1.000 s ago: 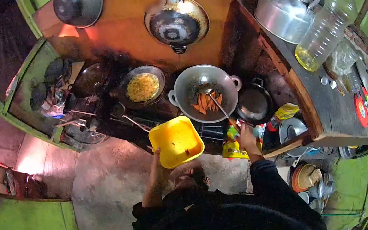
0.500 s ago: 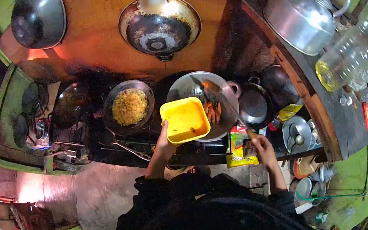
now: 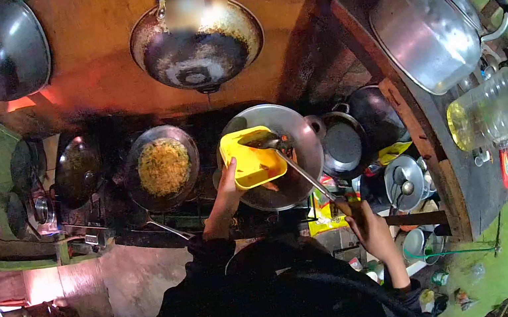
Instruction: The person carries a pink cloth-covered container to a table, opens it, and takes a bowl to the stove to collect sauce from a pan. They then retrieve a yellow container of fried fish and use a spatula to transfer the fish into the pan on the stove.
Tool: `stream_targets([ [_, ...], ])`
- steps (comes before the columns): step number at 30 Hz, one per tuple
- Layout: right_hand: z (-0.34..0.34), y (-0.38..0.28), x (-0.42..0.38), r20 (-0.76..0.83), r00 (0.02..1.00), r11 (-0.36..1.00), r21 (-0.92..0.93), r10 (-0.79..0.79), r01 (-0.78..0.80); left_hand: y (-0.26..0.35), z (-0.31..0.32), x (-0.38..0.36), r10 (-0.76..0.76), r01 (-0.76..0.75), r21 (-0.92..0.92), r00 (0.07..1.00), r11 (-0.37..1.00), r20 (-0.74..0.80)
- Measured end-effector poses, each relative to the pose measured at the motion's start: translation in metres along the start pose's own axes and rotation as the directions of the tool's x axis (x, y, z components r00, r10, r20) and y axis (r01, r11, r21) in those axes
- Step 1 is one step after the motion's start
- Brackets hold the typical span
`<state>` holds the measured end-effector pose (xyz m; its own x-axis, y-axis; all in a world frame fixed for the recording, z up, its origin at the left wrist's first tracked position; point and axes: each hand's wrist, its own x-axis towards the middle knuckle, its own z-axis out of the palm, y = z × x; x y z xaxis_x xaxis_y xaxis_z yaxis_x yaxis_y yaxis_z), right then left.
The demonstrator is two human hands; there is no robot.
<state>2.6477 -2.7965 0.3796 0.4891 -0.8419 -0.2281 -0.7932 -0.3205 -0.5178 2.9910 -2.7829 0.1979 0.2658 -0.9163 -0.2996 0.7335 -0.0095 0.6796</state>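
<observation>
My left hand (image 3: 227, 193) grips a square yellow plastic container (image 3: 262, 167) by its left side, tilted above a large metal wok (image 3: 305, 150). Closed round the wooden handle of a long metal spatula (image 3: 308, 179) is my right hand (image 3: 372, 233), to the right of the wok. The spatula's dark head overlaps the upper part of the container's opening. Some brown pieces of food (image 3: 270, 186) show in the wok below the container, which hides much of the wok's inside.
Left of the wok, a frying pan (image 3: 195, 168) holds yellowish food; its handle points toward me. Another dark pan (image 3: 77, 171) stands farther left. Black pans (image 3: 340, 144) and a bowl with ladles (image 3: 404, 181) are at right. A kettle (image 3: 424, 29) and oil bottle (image 3: 494, 105) occupy the shelf.
The spatula head has moved from inside the wok to the yellow container's opening. The container has tipped, and the view has shifted a little.
</observation>
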Motion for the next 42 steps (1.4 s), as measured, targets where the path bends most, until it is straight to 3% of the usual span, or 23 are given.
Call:
stream_targets([
  [3, 0.013, 0.015, 0.011, 0.0, 1.0, 0.996, -0.087, -0.025, 0.025, 0.001, 0.009, -0.001, -0.005, 0.008, 0.047, 0.998, 0.999, -0.064],
  [6, 0.02, 0.013, 0.009, -0.026, 0.994, 0.993, -0.048, -0.111, 0.109, -0.009, 0.004, 0.008, 0.037, -0.03, 0.073, 0.994, 0.997, -0.105],
  [8, 0.021, 0.006, 0.0, -0.041, 0.996, 0.995, -0.066, -0.083, 0.08, -0.014, 0.005, 0.01, 0.088, -0.081, 0.078, 0.991, 0.994, -0.097],
  [10, 0.026, 0.006, -0.01, 0.055, 0.994, 0.991, -0.105, 0.091, -0.085, -0.011, 0.016, 0.006, 0.097, -0.098, -0.008, 0.988, 0.995, -0.119],
  [11, 0.028, 0.002, -0.014, -0.034, 0.999, 0.998, -0.05, 0.022, -0.023, -0.013, 0.014, 0.007, 0.101, -0.103, -0.005, 0.988, 0.995, -0.115],
  [15, 0.021, -0.009, -0.027, 0.013, 0.996, 0.993, 0.078, 0.088, -0.088, -0.011, 0.007, 0.009, 0.119, -0.127, -0.073, 0.988, 0.989, -0.103],
  [19, 0.034, -0.006, -0.03, -0.02, 0.998, 0.997, 0.051, 0.065, -0.064, -0.001, 0.017, 0.001, 0.141, -0.141, 0.013, 0.972, 0.99, -0.189],
  [22, 0.051, -0.012, -0.02, 0.083, 0.981, 0.983, 0.037, 0.178, -0.181, 0.004, 0.029, -0.01, 0.156, -0.164, -0.053, 0.979, 0.985, -0.13],
  [24, 0.069, -0.01, -0.009, 0.022, 1.0, 1.0, -0.01, 0.014, -0.014, -0.004, 0.026, -0.005, 0.162, -0.169, -0.024, 0.972, 0.985, -0.167],
  [29, 0.071, -0.016, -0.001, -0.033, 0.999, 1.0, -0.004, -0.027, 0.027, 0.004, 0.017, -0.01, 0.123, -0.12, 0.025, 0.976, 0.992, -0.177],
  [31, 0.047, -0.022, -0.008, -0.062, 0.994, 0.986, -0.147, -0.087, 0.077, 0.006, 0.006, -0.004, 0.076, -0.081, -0.03, 0.984, 0.996, -0.159],
  [32, 0.037, -0.023, -0.009, 0.008, 1.0, 0.993, -0.119, 0.014, -0.013, 0.005, -0.001, -0.002, 0.073, -0.079, -0.029, 0.985, 0.996, -0.159],
  [34, 0.014, -0.023, -0.011, 0.032, 0.998, 0.992, -0.119, 0.056, -0.052, 0.007, -0.009, 0.002, 0.076, -0.08, -0.023, 0.988, 0.997, -0.134],
  [36, 0.004, -0.018, -0.012, -0.032, 0.999, 0.99, -0.137, -0.019, 0.014, 0.01, -0.011, 0.002, 0.106, -0.109, -0.018, 0.989, 0.994, -0.105],
  [39, -0.001, -0.015, -0.008, -0.1, 0.972, 0.939, -0.295, -0.214, 0.176, 0.018, -0.007, 0.002, 0.073, -0.068, 0.053, 0.992, 0.996, -0.107],
  [42, 0.015, -0.027, -0.005, -0.153, 0.953, 0.868, -0.469, -0.261, 0.163, 0.02, 0.002, -0.003, 0.105, -0.097, 0.114, 0.993, 0.989, -0.06],
])
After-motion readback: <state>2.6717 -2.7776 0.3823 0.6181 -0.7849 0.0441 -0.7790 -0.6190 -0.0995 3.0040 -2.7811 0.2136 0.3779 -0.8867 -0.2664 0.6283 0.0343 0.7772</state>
